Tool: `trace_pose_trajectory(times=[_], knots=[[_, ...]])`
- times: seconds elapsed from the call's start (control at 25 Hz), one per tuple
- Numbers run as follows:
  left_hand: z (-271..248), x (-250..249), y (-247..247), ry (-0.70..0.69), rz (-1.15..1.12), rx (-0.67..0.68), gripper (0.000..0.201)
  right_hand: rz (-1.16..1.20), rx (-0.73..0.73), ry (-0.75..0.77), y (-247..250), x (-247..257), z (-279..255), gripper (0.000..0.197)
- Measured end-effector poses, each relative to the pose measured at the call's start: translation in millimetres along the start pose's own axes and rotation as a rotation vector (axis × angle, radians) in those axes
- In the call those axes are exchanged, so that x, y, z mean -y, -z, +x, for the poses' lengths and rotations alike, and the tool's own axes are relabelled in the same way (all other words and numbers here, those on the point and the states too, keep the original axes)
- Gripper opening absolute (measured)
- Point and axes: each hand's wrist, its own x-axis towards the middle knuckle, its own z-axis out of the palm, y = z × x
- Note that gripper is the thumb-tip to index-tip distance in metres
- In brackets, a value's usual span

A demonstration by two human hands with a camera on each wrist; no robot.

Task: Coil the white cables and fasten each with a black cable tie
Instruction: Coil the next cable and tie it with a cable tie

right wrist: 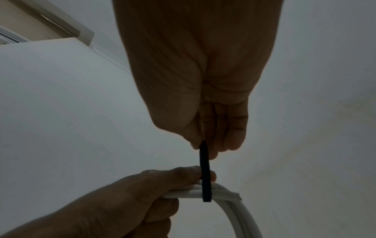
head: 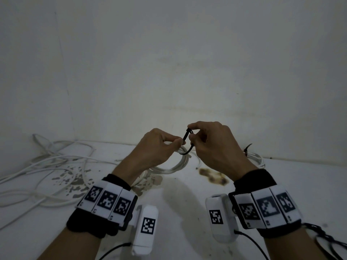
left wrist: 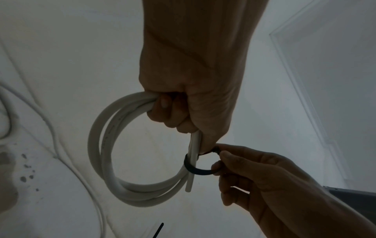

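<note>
Left hand (left wrist: 189, 99) is gripping the white coil (left wrist: 105, 145) above the bench (head: 178, 207), fingers curled round its strands. Right hand (left wrist: 264, 175) is pinching the black tie (left wrist: 195, 169), looped loosely round the coil just beside the left thumb. Loose cables (head: 43, 166) are sprawling left; a tied coil (head: 256, 159) is lying right.

The left hand (left wrist: 191, 90) covers the top of the coil (left wrist: 101, 145), so the wraps inside the fist cannot be counted. The right hand (left wrist: 264, 182) hides the tie (left wrist: 198, 170) ends, so whether it is locked is unclear. Loose cables (head: 37, 175) run off the head view's left edge. A second tie (left wrist: 158, 230) is cut by the left wrist view's bottom edge.
</note>
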Motion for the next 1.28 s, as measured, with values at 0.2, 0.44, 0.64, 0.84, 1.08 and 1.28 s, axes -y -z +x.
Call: trace_pose_trajectory(times=[0.2,0.44,0.64,0.84,1.08,1.28], knots=[[-2,-2,4,-0.003,0.088,0.013,0.018,-0.049,0.040,-0.010,-3,1,-2,0.027],[-3,-8,8,-0.030,0.318,-0.024,0.020,-0.070,0.067,-0.019,-4,2,-2,0.023],[-7,-15,6,-0.106,0.433,-0.046,0.034,0.018,0.024,-0.047,-3,2,0,0.016],[-7,-14,3,-0.125,0.422,-0.117,0.029,0.481,0.115,-0.233,2,-9,-2,0.010],[-8,-13,1,-0.194,0.432,-0.137,0.029,0.532,0.069,-0.236,-2,-10,-1,0.012],[-8,-11,0,-0.239,0.435,-0.116,0.037,0.374,0.113,-0.179,-2,-8,-3,0.013]])
